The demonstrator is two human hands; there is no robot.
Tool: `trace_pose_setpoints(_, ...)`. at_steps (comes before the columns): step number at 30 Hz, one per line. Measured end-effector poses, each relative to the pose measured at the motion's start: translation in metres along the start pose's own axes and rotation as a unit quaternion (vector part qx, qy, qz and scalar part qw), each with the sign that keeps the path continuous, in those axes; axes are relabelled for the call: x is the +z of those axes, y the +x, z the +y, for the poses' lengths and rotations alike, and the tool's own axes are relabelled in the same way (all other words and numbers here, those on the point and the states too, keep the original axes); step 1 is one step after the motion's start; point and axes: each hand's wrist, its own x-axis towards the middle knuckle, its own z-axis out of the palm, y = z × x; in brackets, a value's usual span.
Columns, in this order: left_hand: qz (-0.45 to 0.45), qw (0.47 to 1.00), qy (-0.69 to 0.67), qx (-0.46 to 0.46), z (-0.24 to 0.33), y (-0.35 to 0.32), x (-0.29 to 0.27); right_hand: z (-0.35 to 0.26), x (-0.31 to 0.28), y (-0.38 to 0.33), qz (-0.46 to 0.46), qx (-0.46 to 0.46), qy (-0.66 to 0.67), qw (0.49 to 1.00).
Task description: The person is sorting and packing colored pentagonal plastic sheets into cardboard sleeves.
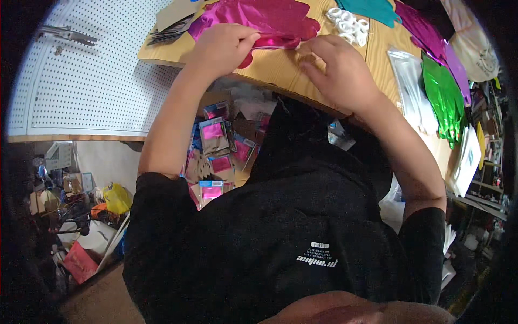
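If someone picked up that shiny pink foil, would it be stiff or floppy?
Probably floppy: the pink foil looks thin, with creases near the front edge. It's likely light for its size, since it seems to lie as thin sheets. Its glossy surface suggests it might slide easily across the wooden table.

Flat shiny magenta foil (270,16) on pale wooden table (286,67); small white rings (349,25) right of it. Farther right, long clear plastic bags (413,81), then shiny green foil (443,89). White perforated board (102,81) left of table. Flat pink-and-blue packets (215,130) below table's near edge.
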Motion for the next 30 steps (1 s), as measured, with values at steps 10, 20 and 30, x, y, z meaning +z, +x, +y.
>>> trace_pose_setpoints(10,0.03,0.977,-0.172,-0.122,-0.003,0.012,0.002,0.025,0.025,0.019,-0.01,0.024,-0.051,0.998)
trace_pose_setpoints(20,0.02,0.954,-0.263,-0.145,0.0,0.023,0.011,0.024,0.031,0.011,0.058,0.017,-0.023,0.998)
trace_pose_setpoints(30,-0.036,0.925,-0.305,-0.225,0.002,0.031,0.009,0.028,0.04,0.014,0.064,-0.021,-0.038,0.997)
